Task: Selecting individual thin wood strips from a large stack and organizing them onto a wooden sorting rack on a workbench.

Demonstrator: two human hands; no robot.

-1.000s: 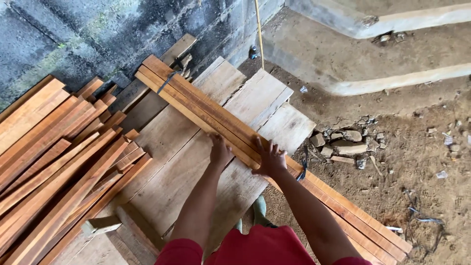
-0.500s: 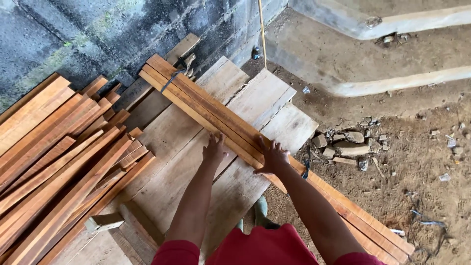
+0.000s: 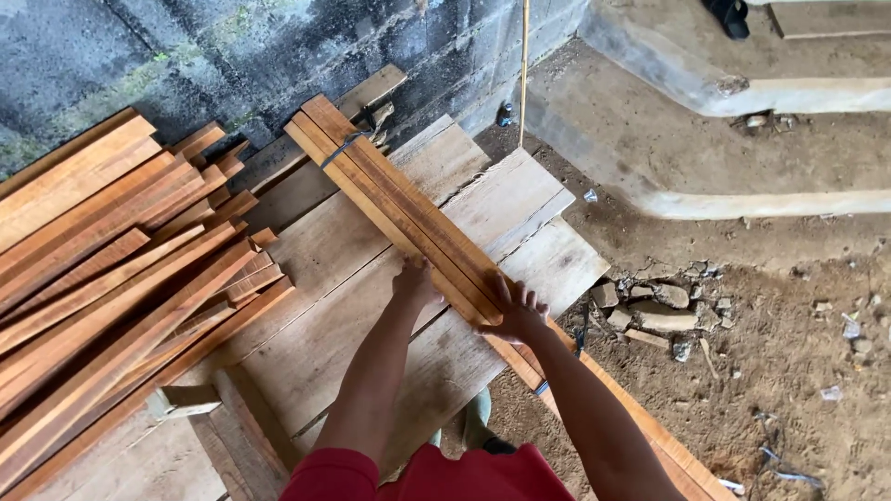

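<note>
Left hand (image 3: 415, 281): fingers spread, pressing flat on the strapped bundle of slats (image 3: 408, 218), steadying its near edge.
Right hand (image 3: 516, 311): open palm pressed on top, holding it down.
Bundle: lies diagonally across wide planks (image 3: 325, 306), overhanging the dirt.
Loose slats (image 3: 111, 278): heaped left, against the wall.

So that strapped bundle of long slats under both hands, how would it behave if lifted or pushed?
The bundle of slats is probably stiff and fairly heavy: long solid wood, several pieces. A dark strap binds the far end, so it likely moves as one. With the left hand and right hand mid-length, it may tip.
</note>
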